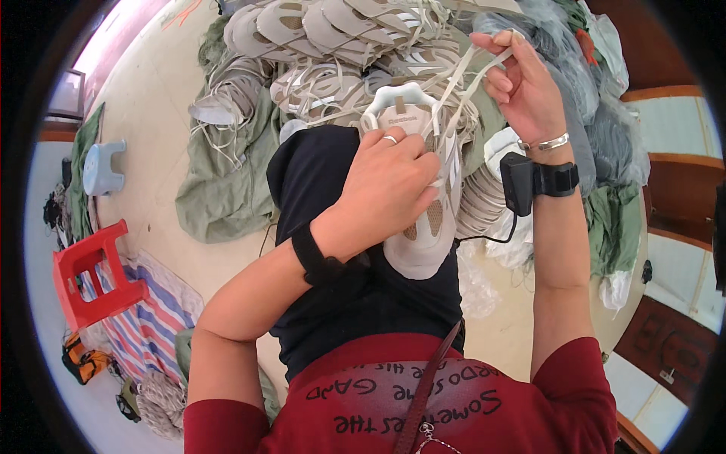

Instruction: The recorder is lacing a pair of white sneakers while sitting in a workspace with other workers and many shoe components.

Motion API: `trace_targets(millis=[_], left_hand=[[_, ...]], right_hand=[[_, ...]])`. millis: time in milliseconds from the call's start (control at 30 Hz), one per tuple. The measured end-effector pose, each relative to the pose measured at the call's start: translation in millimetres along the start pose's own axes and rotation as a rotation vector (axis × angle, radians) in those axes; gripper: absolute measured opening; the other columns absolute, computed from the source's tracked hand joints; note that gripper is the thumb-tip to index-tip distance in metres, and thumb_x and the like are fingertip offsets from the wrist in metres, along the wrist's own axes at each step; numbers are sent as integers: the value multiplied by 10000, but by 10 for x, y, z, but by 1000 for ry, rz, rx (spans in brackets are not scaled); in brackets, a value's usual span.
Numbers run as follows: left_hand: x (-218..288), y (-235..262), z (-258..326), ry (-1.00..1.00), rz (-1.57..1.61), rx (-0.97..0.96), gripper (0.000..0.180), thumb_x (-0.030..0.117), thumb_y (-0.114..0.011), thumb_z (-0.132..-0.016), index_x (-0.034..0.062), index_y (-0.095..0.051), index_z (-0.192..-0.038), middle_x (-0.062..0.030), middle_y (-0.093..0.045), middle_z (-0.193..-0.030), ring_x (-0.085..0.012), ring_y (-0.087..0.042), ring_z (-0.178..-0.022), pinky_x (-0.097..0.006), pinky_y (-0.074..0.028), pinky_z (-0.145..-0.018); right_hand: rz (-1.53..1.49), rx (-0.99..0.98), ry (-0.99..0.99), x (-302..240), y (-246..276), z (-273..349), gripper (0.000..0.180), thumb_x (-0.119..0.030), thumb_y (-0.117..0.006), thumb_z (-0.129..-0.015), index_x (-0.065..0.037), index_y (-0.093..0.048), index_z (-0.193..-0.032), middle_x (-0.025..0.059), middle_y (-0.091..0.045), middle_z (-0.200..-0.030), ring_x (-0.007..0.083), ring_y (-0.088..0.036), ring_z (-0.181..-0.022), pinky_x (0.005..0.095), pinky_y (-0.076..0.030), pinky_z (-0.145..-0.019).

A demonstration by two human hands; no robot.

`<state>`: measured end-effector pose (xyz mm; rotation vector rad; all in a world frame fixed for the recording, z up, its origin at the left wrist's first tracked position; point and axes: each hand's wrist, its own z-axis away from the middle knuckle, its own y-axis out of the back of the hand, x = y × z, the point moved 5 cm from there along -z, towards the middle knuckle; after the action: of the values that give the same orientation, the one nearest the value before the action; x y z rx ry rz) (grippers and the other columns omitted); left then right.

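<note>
A pale grey and white sports shoe (420, 242) rests on my lap, its heel pointing away from me. My left hand (389, 185), with a ring on one finger, grips the shoe over its tongue and lace area. My right hand (522, 79) is raised above and to the right, pinching the ends of the white shoelaces (461, 83) and pulling them up from the shoe. A black device (518, 181) is strapped to my right wrist, next to a silver bracelet.
A big pile of similar pale shoes (333, 38) lies ahead on green cloth (227, 189). A red plastic stool (91, 280) and a light blue stool (102, 166) stand at left. Grey bags (605, 129) are heaped at right. A striped mat (155, 318) lies beside me.
</note>
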<state>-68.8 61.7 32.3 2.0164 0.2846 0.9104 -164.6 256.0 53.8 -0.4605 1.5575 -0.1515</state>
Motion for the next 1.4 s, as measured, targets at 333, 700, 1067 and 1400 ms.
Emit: trace_targets(millis=[333,700,1067,1400], left_hand=[[70,3,-139,-13,-323,134,101,111,-623,-686,81,-557,-756,-59,-548,-769,-257,-555,-796,-387,-396,-787],[149,-71,113,104,107,130,232,139,-710,-664,109,-590,-861,-58,-559,-1037,-278,-505,-1053,-438,-313,-964],[479,-187,507,-230,188,-114,282,123,-688,-750,21,-618,-1003,-85,-610,-1051,-260,-575,-1055,-398,-450,-975],[485,-235,527,-265,128,-139,295,155,-686,-755,18,-616,-1007,-88,-609,-1065,-253,-570,-1077,-389,-446,-987]], right_hand=[[-32,-54,-6,-1,-39,59,255,-268,-400,-1036,-76,-567,-1035,109,-619,-1177,69,-411,-621,208,-391,-558],[-23,-176,-9,40,-154,-4,287,-282,-417,-1030,-42,-564,-972,72,-607,-954,191,-604,-952,351,-464,-971],[99,-188,163,56,-215,-286,314,-297,-422,-1030,-36,-560,-921,69,-591,-852,141,-543,-838,269,-426,-823],[180,-97,123,181,-248,-447,298,-270,-443,-1025,-33,-563,-889,54,-586,-823,140,-554,-791,262,-445,-767]])
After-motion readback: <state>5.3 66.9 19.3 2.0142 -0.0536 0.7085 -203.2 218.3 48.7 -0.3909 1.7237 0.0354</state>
